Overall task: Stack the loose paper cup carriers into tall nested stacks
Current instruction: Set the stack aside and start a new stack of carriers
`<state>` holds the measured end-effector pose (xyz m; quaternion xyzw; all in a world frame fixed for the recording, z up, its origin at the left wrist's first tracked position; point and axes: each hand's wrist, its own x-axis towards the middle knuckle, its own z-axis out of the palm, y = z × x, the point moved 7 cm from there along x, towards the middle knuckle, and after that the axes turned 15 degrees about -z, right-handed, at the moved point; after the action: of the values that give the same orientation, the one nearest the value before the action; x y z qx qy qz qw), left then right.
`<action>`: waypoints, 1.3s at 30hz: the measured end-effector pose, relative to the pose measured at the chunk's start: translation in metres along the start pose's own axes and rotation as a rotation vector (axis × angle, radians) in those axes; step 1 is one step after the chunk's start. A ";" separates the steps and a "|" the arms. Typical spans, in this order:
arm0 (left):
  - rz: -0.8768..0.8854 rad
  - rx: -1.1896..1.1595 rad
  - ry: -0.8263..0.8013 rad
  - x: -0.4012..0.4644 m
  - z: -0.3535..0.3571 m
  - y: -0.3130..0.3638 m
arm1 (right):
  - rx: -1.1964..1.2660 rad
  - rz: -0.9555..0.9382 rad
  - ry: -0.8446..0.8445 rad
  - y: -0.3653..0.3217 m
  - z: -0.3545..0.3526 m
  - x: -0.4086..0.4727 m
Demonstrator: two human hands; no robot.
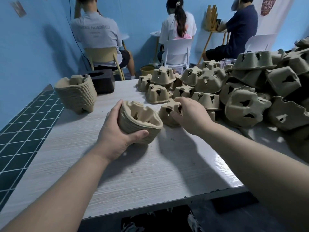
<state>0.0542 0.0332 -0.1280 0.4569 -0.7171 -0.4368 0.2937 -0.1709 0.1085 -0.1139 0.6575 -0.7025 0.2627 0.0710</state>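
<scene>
Both hands on cup carriers at a white table.

Head view: the left hand [115,131] grips a short nested stack [139,120], open side up; the right hand [192,114] curls over one loose carrier [168,113] on the table [150,164]. A taller stack [76,94] lies far left, a loose pile [242,91] right.
</scene>
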 end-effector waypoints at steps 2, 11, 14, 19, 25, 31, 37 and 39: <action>-0.009 -0.017 0.008 -0.001 -0.004 -0.001 | -0.020 0.001 -0.055 0.003 0.010 0.011; -0.005 -0.065 0.009 -0.001 -0.009 -0.011 | -0.073 0.059 -0.164 0.009 0.028 0.026; -0.003 -0.073 0.010 -0.002 -0.010 -0.014 | 0.155 0.132 0.063 0.011 0.010 0.024; -0.003 -0.072 0.015 -0.004 -0.008 -0.012 | 0.181 0.140 0.146 0.003 0.006 0.009; -0.003 -0.060 0.038 -0.008 -0.007 -0.007 | 0.080 0.036 0.083 -0.007 0.003 -0.011; -0.019 -0.068 0.012 -0.010 -0.006 -0.011 | 0.278 0.135 0.178 0.008 -0.011 -0.033; -0.016 -0.064 0.015 -0.013 -0.003 -0.006 | 0.461 0.300 0.168 0.024 -0.003 -0.058; -0.006 -0.059 0.019 -0.014 -0.003 -0.004 | 0.341 0.239 0.219 0.024 -0.011 -0.061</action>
<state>0.0643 0.0435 -0.1306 0.4543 -0.6996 -0.4543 0.3128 -0.1887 0.1674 -0.1383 0.5397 -0.7089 0.4540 0.0031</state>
